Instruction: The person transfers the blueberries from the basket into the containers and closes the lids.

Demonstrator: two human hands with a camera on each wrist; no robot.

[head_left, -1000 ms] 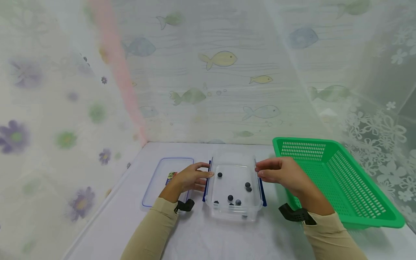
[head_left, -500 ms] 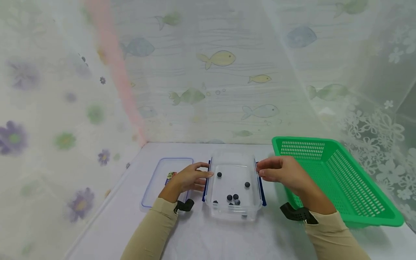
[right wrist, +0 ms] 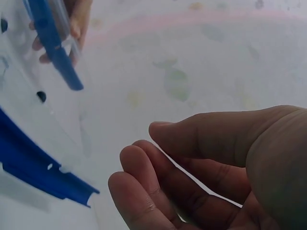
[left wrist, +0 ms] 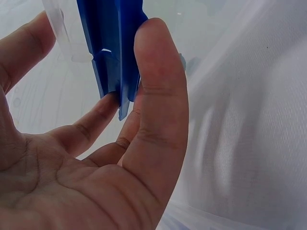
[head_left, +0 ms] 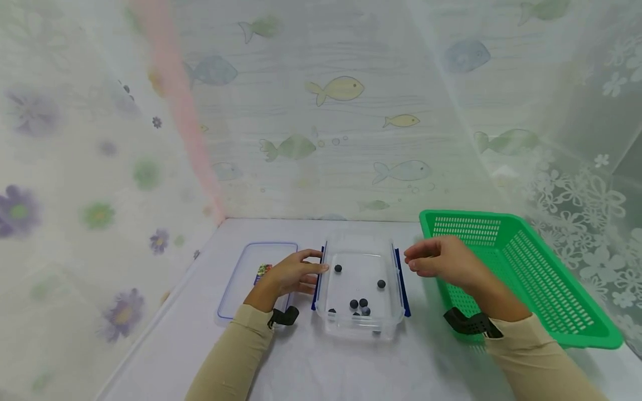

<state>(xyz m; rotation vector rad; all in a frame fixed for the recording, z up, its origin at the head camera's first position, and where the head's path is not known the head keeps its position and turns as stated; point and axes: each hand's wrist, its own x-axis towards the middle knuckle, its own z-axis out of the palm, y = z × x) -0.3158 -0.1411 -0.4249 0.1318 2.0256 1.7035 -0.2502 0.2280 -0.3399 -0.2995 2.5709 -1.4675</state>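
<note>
A clear plastic food container stands upright on the white table, with blue locking flaps along its sides. Inside lie several small dark round balls that look like blueberries. My left hand holds the container's left side, the thumb at the rim and the other fingers outside; in the left wrist view they lie around the left blue flap. To the right of the right blue flap, my right hand hovers apart from the container. Its fingers are loosely bent, thumb near the fingertips, with nothing between them.
A clear lid with a blue seal and a colourful label lies left of the container, partly behind my left arm. On the right stands a green slotted basket, close to my right forearm. Patterned curtains hang behind and beside the table.
My right hand has drawn away from the container's right edge, to the right. One ball has rolled from the right side toward the front group. The left hand keeps its hold.
</note>
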